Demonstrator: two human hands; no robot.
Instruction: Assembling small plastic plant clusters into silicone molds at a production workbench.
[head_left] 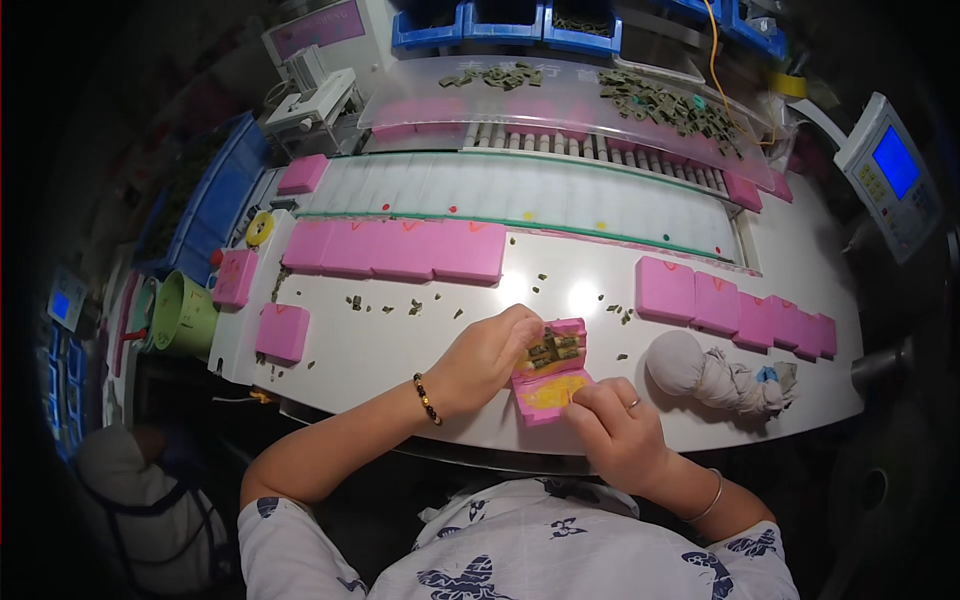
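Near the table's front edge lies a pink rubber mould-like block, folded open into two halves. Its upper half holds several dark green pieces in slots; the lower half has a yellow patch. My left hand, with a beaded bracelet on the wrist, grips the upper half from its left side. My right hand, wearing a ring and a bangle, is closed in a pinch at the right edge of the lower half. Whatever sits between those fingertips is hidden.
Pink blocks stand in rows at left and right. Green bits are scattered beyond my hands. A tied cloth bundle lies to the right. Farther back are a glass-topped conveyor, a tray and blue bins.
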